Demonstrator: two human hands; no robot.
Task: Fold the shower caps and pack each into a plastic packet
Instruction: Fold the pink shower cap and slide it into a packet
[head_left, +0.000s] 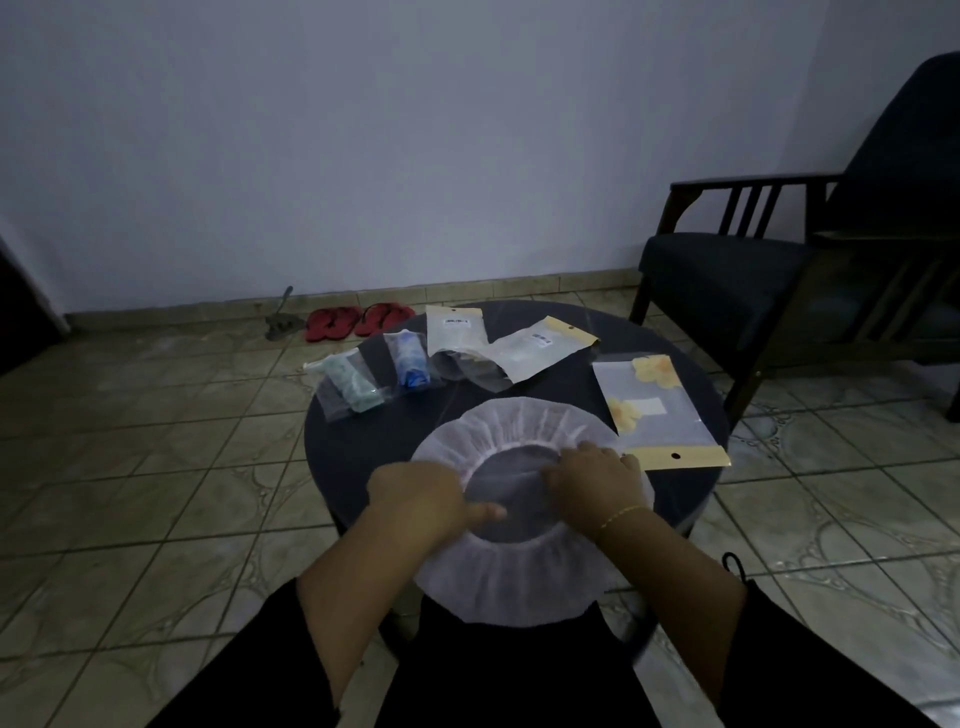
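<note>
1. The left hand (415, 496) lay at 9 o'clock on the cap's (524, 577) elastic ring, fingers curled over the rim and thumb stretched inward; it appeared to grip the gathered edge.
2. The cap sat spread open at 6 o'clock on the table (353, 447), its near edge hanging over the table's rim toward the lap.
3. The right hand (592, 475) rested at 3 o'clock on the ring, fingers bent down on the rim; whether it pinched or only pressed could not be told.
4. To fold well, both hands would likely need to draw the ring taut, flatten the ruffles, then bring one half evenly over the other.
5. An empty flowered packet (660, 415) waited at 2 o'clock, just beside the cap.
</note>
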